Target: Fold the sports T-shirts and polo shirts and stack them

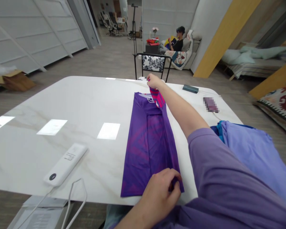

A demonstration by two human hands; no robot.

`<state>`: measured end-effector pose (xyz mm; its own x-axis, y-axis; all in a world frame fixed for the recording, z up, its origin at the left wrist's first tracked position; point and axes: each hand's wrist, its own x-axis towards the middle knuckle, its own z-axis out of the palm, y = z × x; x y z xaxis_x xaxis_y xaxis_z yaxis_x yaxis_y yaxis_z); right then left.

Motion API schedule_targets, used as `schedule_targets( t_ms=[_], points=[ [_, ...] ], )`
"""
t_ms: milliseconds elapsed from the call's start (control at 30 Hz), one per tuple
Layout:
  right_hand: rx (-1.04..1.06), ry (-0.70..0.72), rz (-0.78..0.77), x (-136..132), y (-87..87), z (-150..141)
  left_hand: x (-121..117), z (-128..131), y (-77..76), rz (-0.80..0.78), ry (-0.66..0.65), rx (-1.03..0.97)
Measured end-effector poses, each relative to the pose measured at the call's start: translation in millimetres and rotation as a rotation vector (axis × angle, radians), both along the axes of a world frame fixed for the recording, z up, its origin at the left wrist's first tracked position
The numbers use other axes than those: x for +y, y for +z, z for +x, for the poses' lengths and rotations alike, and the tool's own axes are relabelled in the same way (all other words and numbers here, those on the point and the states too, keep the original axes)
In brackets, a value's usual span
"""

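A purple shirt (154, 143) lies lengthwise on the white table, folded into a narrow strip with its collar end away from me. At the far end my right hand (153, 81) is closed on the shirt, pinching up a sleeve (157, 97) striped in pink and dark blue. Close to me, my left hand (160, 192) is curled at the shirt's near right corner, with thumb and fingers gripping the edge of the cloth. Part of that corner is hidden behind the fingers.
On the white table (85, 98), a white power strip (66, 163) with a cable lies left. A dark box-like device (190, 89) and a phone (211, 105) lie right, beyond a pile of blue clothes (250, 149). A chair (153, 63) stands behind; a person (177, 41) sits farther back.
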<state>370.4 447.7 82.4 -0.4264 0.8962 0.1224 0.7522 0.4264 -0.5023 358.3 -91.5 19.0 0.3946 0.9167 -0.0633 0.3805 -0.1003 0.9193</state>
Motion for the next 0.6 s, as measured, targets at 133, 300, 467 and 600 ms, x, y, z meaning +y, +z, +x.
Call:
schedule_targets(
  t_ms=[133,300,467,600],
  points=[
    [0.058,0.046,-0.370,-38,-28.1,-66,-11,-32,-10.6,-0.157,0.014,0.064],
    [-0.015,0.029,-0.296,-62,-46.5,-33,-11,-73,-0.3,-0.183,-0.023,0.158],
    [-0.180,0.031,-0.081,-129,-56.4,60,46,-114,2.4,0.218,0.154,0.320],
    [-0.181,0.187,0.036,-249,-75.6,129,151,-135,-15.1,0.396,0.329,0.465]
  ],
)
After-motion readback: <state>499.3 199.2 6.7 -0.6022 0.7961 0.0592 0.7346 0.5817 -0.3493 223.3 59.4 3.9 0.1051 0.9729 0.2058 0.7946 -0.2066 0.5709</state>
